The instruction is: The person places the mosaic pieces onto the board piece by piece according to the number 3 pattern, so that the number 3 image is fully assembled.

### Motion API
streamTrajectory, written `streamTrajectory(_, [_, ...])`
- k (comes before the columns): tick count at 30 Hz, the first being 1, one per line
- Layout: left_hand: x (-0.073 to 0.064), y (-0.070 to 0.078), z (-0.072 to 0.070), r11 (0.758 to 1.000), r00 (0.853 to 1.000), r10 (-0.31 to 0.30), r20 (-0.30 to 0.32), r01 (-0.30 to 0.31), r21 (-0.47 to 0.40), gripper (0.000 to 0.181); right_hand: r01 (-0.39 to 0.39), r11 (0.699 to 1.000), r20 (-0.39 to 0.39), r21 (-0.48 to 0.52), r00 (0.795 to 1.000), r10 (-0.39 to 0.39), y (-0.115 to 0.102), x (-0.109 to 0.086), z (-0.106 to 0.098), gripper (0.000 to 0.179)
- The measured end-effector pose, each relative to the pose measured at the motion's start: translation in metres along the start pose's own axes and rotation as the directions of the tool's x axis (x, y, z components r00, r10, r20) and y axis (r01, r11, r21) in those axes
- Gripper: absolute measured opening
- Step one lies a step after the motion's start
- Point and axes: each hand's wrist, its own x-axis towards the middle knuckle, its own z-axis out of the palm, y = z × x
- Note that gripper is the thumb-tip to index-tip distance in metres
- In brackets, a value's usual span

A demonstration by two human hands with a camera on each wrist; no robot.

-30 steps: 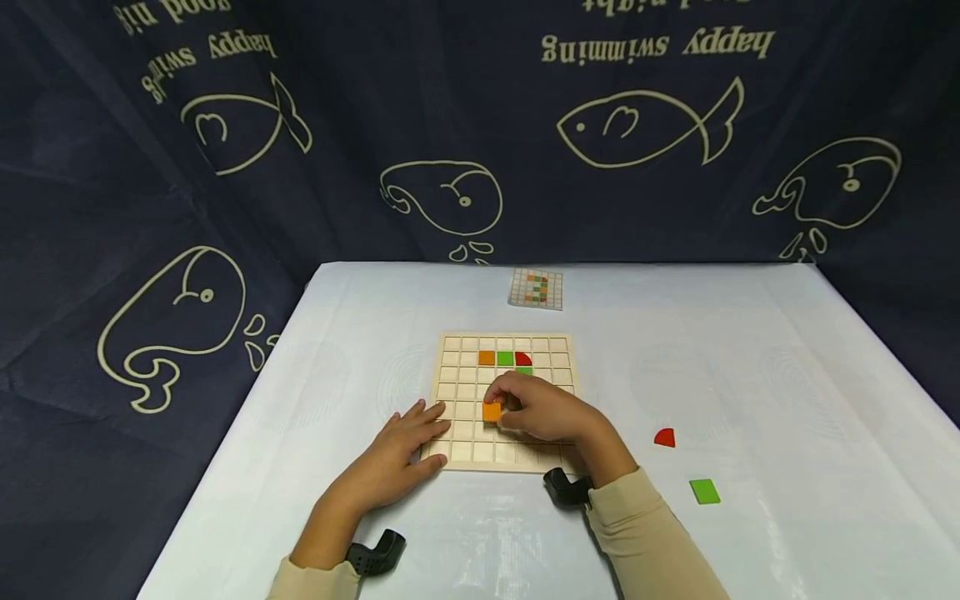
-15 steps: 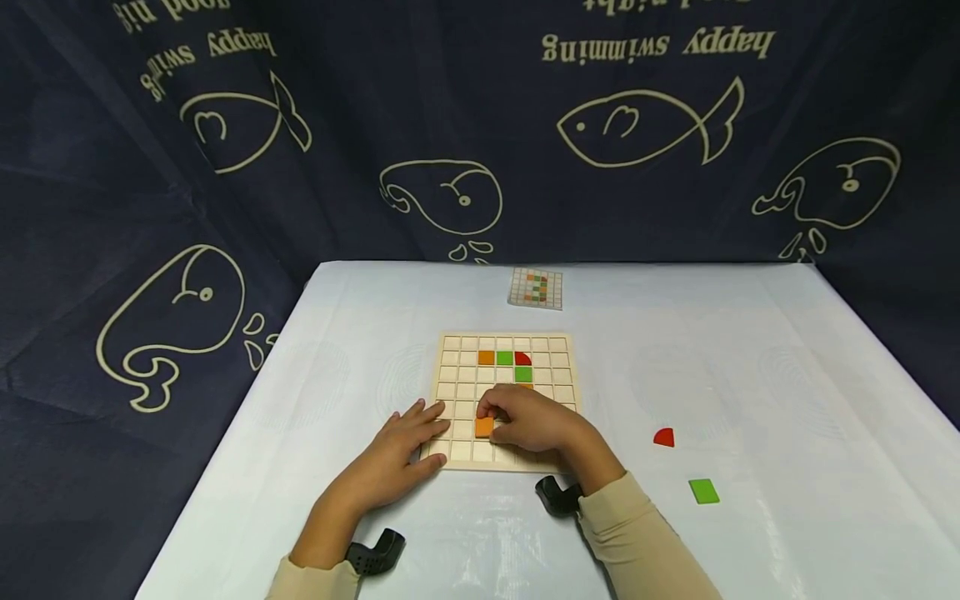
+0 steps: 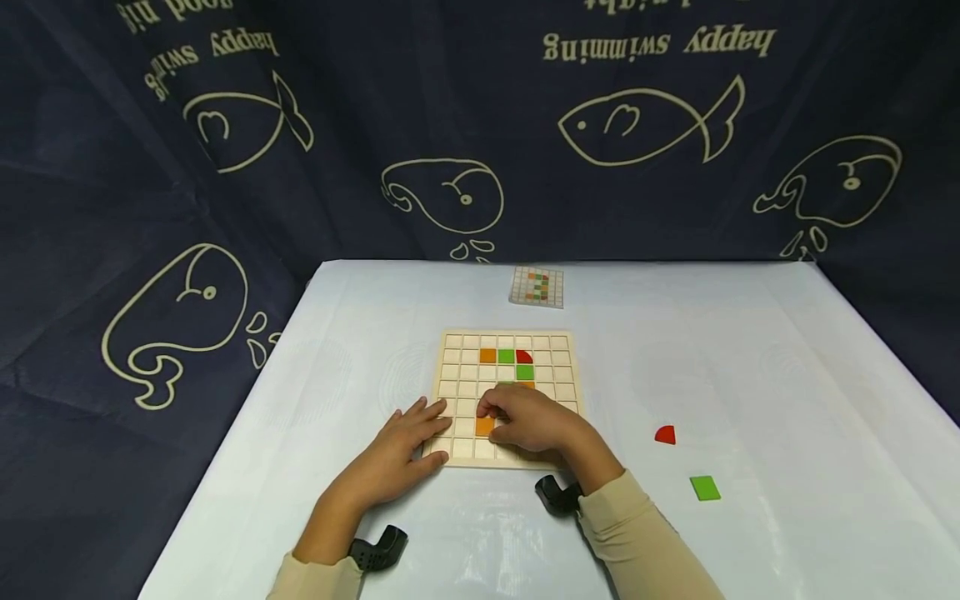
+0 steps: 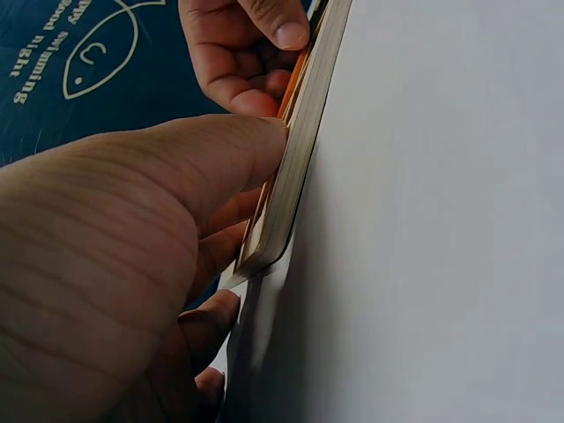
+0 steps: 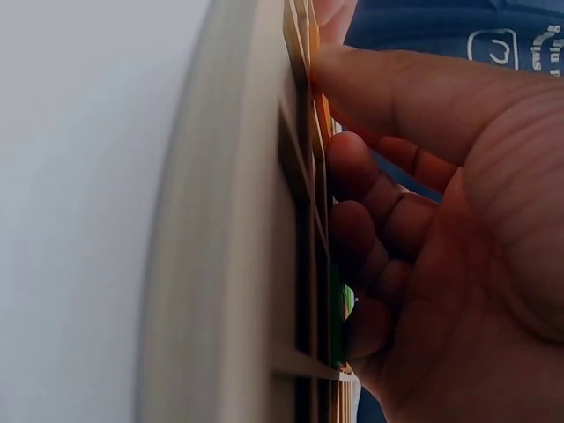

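A wooden grid board (image 3: 453,372) lies on the white table. My right hand (image 3: 538,421) is over its lower half, with thumb and index finger pinching an orange square tile (image 3: 484,427) at a cell. In the right wrist view the thumb presses the edge of that orange tile (image 5: 322,115). My left hand (image 3: 397,457) rests with spread fingers on the board's left edge. Farther up the board sit an orange tile (image 3: 488,356), a green tile (image 3: 506,356), a red quarter-circle tile (image 3: 523,357) and another green tile (image 3: 525,372). The right hand partly hides tiles below these.
To the right on the table lie a loose red quarter-circle tile (image 3: 665,435) and a green square tile (image 3: 705,488). A small pattern card (image 3: 536,287) with a printed grid is behind the board. A dark blue cloth (image 3: 337,208) hangs around the table's back and left.
My right hand brought the orange tile down and slightly left to a lower cell, then stayed there over the last half second. The left hand kept its place on the board.
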Motion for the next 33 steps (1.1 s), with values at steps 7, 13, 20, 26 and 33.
streamTrajectory(7, [0.0, 0.0, -0.001, 1.0, 1.0, -0.009, 0.011, 0.009, -0.004, 0.048, -0.01, 0.999, 0.013, 0.033, 1.0, 0.009, -0.002, 0.0, -0.001, 0.019])
streamTrajectory(13, [-0.001, 0.001, -0.002, 1.0, 1.0, -0.017, 0.019, 0.018, -0.006, 0.049, -0.034, 0.992, 0.019, 0.124, 0.999, 0.032, 0.0, -0.002, -0.008, 0.017])
streamTrajectory(20, [-0.001, 0.003, -0.002, 1.0, 1.0, -0.024, 0.016, 0.025, -0.011, 0.049, -0.02, 0.975, -0.065, 0.22, 0.997, 0.035, 0.006, -0.01, -0.022, 0.012])
streamTrajectory(26, [0.0, 0.002, -0.002, 1.0, 0.999, -0.023, 0.027, 0.023, -0.01, 0.05, -0.025, 0.977, -0.12, 0.21, 0.991, 0.051, 0.019, -0.031, -0.036, 0.011])
streamTrajectory(33, [0.0, 0.003, -0.002, 0.999, 0.999, -0.024, 0.026, 0.025, -0.025, 0.05, -0.113, 0.979, -0.182, 0.171, 0.973, 0.144, 0.035, -0.069, -0.053, 0.013])
